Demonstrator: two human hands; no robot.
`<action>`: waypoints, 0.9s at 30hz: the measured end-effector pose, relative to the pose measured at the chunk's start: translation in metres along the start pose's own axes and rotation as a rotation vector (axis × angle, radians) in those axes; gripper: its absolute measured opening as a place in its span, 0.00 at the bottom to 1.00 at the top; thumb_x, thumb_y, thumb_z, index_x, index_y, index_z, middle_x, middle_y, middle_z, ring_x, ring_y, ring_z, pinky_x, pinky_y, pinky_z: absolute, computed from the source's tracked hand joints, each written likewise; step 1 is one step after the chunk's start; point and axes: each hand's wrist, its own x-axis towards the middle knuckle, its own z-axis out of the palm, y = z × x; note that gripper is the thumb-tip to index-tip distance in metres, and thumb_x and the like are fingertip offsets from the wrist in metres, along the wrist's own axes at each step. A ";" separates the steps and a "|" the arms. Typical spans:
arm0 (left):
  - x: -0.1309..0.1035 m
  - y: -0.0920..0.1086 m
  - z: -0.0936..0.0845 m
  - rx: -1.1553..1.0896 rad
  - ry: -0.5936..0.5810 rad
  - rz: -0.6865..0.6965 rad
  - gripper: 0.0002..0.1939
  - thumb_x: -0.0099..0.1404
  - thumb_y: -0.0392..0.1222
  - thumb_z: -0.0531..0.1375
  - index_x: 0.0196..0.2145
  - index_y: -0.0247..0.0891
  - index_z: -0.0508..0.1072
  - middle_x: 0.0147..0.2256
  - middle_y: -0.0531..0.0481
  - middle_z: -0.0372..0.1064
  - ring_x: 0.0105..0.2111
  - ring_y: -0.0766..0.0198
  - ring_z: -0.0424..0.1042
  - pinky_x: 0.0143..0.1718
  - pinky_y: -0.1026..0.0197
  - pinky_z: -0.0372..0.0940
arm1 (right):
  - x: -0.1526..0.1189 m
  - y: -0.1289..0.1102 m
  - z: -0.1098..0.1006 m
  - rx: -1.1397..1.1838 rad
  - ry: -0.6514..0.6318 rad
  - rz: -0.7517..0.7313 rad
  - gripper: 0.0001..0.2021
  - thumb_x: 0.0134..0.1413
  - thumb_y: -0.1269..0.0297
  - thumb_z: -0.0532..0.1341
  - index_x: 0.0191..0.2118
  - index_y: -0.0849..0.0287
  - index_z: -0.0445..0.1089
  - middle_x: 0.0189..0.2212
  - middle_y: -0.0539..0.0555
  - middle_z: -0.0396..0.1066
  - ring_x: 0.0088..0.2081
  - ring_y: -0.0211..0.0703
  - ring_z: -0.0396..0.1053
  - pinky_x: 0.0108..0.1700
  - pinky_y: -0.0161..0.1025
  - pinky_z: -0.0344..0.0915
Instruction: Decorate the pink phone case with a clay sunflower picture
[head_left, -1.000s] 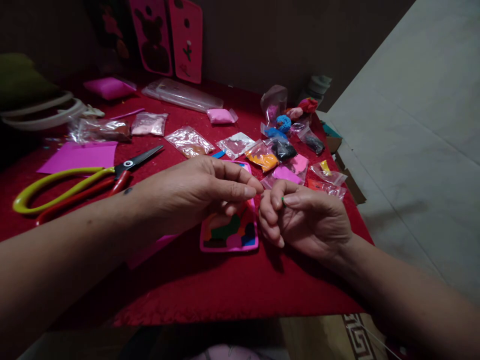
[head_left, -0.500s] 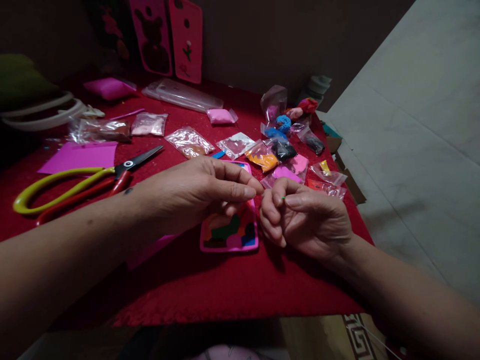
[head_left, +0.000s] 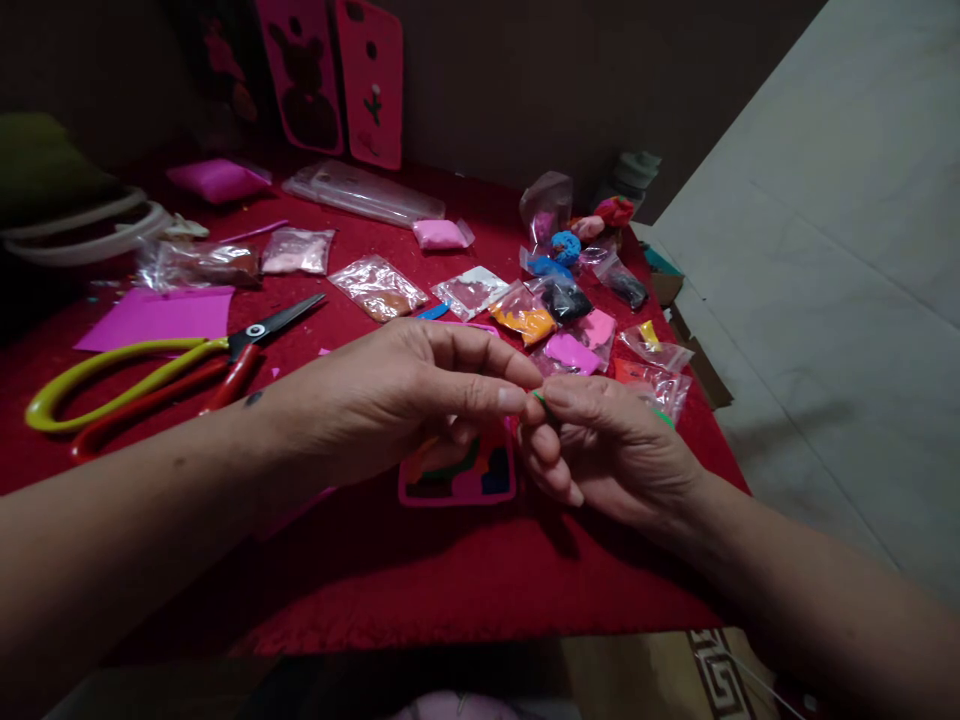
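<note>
We have our two hands brought together at the fingertips above the red-covered surface, with a tiny green bit between them. Our right hand pinches it between thumb and forefinger, the other fingers curled loosely below; our left hand has its thumb and forefinger nearly closed right beside it, though we cannot tell whether they grip the bit too. It looks like soft modelling clay, so we judge it next to weightless, easily squashed and apt to stick to skin more than slip. We would take it by its very edge, with the lightest touch of the fingertip pads, since a firm squeeze would likely flatten it or leave a print. Beneath our left hand lies a pink-rimmed case, patched in several colours and partly hidden; its raised rim seems the safer place to hold it, as the patches may be soft and mark easily. Beyond our hands are an orange packet and a black packet, and the scissors rest by our left forearm, blades partly parted.
</note>
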 end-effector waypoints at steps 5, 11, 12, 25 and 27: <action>-0.004 -0.001 0.007 0.138 0.002 0.061 0.03 0.61 0.33 0.65 0.34 0.37 0.78 0.26 0.47 0.78 0.14 0.72 0.63 0.13 0.73 0.59 | -0.001 0.002 0.003 -0.006 0.026 -0.006 0.10 0.51 0.62 0.71 0.27 0.64 0.77 0.19 0.49 0.75 0.17 0.32 0.70 0.16 0.24 0.66; -0.007 0.000 0.011 0.246 0.124 0.127 0.02 0.58 0.33 0.66 0.30 0.37 0.78 0.20 0.51 0.73 0.16 0.70 0.66 0.15 0.73 0.59 | -0.002 0.003 0.007 -0.020 0.069 -0.006 0.11 0.50 0.62 0.72 0.25 0.63 0.75 0.19 0.49 0.74 0.16 0.31 0.69 0.15 0.24 0.65; -0.007 0.000 0.012 0.276 0.136 0.129 0.01 0.58 0.34 0.66 0.30 0.37 0.78 0.20 0.51 0.73 0.15 0.69 0.66 0.15 0.73 0.59 | -0.002 0.003 0.007 -0.018 0.069 -0.005 0.11 0.50 0.62 0.72 0.25 0.63 0.75 0.19 0.49 0.74 0.16 0.31 0.69 0.15 0.24 0.65; -0.007 -0.001 0.012 0.454 0.189 0.143 0.04 0.62 0.41 0.64 0.31 0.39 0.78 0.21 0.51 0.71 0.18 0.66 0.67 0.16 0.70 0.58 | -0.004 -0.001 0.006 -0.015 0.042 0.009 0.08 0.53 0.65 0.69 0.28 0.64 0.76 0.22 0.50 0.75 0.18 0.33 0.71 0.16 0.25 0.66; -0.007 -0.001 0.010 0.425 0.202 0.151 0.06 0.63 0.42 0.64 0.31 0.39 0.79 0.20 0.52 0.68 0.17 0.68 0.65 0.16 0.71 0.57 | -0.003 -0.001 0.005 -0.010 0.037 0.011 0.07 0.53 0.65 0.69 0.29 0.64 0.76 0.21 0.50 0.75 0.18 0.32 0.70 0.16 0.25 0.66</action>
